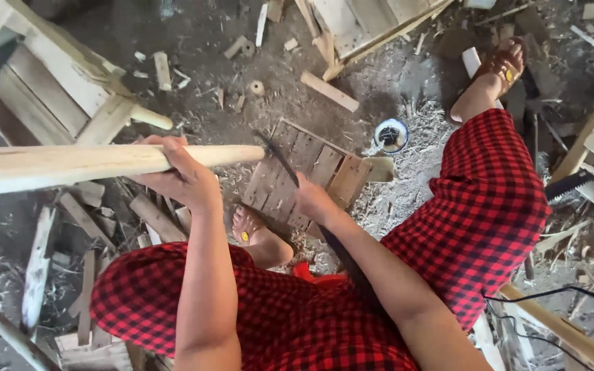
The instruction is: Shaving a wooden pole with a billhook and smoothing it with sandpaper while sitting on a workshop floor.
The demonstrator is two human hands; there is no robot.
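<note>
In the head view, the person sits low over a dirt floor (207,41) covered with wood scraps and shavings, with both legs in red and black checked cloth. The left hand (181,175) is closed around a long pale wooden stick (70,165), which lies almost level and runs out of the left edge of the picture; its rounded end points to the right. The right hand (313,199) is closed on the handle of a dark blade (280,159), which points up and to the left, its tip just under the end of the stick. Below the hands lies a small slatted wooden board (311,172) on the floor, beside one bare foot (249,227). A small round tin (390,135) stands near the board, and a saw (575,184) lies well apart at the right.
</note>
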